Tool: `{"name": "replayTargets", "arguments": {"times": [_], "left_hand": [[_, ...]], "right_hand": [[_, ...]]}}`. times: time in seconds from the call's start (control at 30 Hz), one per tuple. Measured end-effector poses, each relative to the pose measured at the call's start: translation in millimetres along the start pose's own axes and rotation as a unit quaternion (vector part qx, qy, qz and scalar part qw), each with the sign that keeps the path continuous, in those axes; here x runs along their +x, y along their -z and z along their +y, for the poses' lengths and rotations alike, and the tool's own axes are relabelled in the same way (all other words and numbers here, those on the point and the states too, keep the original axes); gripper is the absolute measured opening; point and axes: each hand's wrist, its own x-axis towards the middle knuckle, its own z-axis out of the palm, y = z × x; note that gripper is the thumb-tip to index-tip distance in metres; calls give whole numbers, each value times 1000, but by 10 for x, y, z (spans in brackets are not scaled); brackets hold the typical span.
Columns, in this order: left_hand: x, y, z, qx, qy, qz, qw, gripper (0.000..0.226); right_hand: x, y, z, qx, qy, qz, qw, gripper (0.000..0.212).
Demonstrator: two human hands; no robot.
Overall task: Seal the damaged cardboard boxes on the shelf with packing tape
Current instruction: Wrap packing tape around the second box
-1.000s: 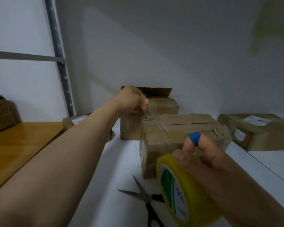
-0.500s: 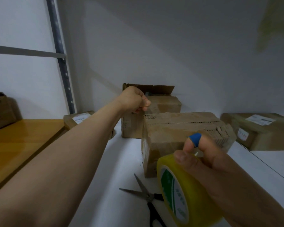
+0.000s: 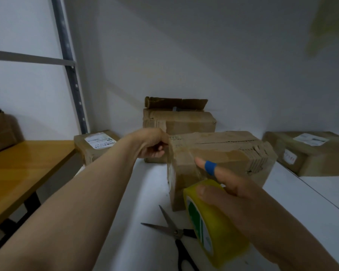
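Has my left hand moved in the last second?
Yes, the left hand dropped from above the front box to beside its left end.

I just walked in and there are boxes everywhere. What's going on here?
A person is taping up a torn cardboard box on the white shelf. The curled left hand seems to hold the tape end at the box's top left edge. The right hand grips the yellow tape roll in front of the box. Scissors lie open beside it.

No readable text in view.
White shipping label (image 3: 99, 142) with barcode on the left cardboard box (image 3: 86, 155), another label (image 3: 311, 139) on the right cardboard box (image 3: 321, 159), green-and-white print on the tape roll (image 3: 213, 222): all too blurred to read.
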Motion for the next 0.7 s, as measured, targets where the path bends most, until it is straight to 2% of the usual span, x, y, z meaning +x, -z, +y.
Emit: {"name": "replayTargets", "arguments": {"times": [0.1,0.33,0.43,0.53,0.6,0.7], "left_hand": [[68,-22,-46,-65,18,-16,998,6],[17,-76,-253,-104,14,-46,993,9],[-53,-154,-242,-116,-53,-43,991,32],[-271,-220,-63,-155,-151,-54,975,33],[-412,-243,-14,-111,-177,-93,973,48],[-468,-276,-95,-28,-163,-122,979,64]], "right_hand": [[23,9,-14,-22,8,14,1000,59],[-2,-11,-12,-59,17,27,998,61],[-38,-9,-18,-64,18,30,997,61],[-51,-14,-42,-72,17,27,997,57],[-40,-11,-25,-72,15,24,997,56],[-31,-15,16,-80,15,20,996,59]]}}
